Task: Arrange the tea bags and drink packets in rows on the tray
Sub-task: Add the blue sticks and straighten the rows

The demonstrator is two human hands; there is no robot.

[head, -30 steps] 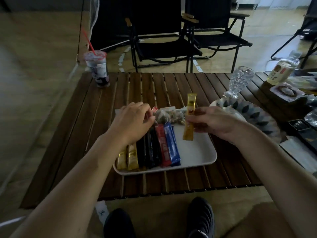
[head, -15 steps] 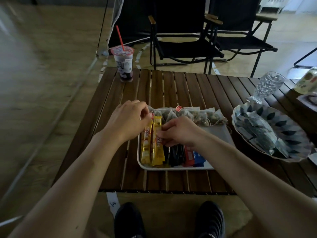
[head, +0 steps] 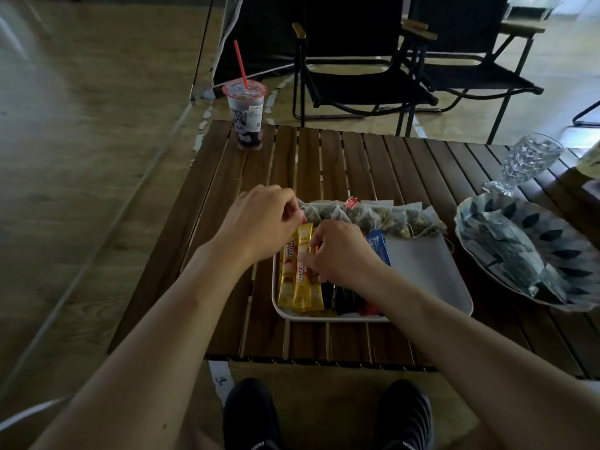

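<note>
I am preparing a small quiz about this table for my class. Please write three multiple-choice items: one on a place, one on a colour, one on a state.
1. Where on the white tray do the tea bags lie? A) near edge B) far edge C) middle
2. What colour is the straw in the plastic cup? A) red B) green C) white
3. How is the glass goblet placed? A) upright B) on its side C) upside down
Key: 1 B, they line its farthest edge; 2 A, it is plainly red; 3 A, it stands on its foot.
</note>
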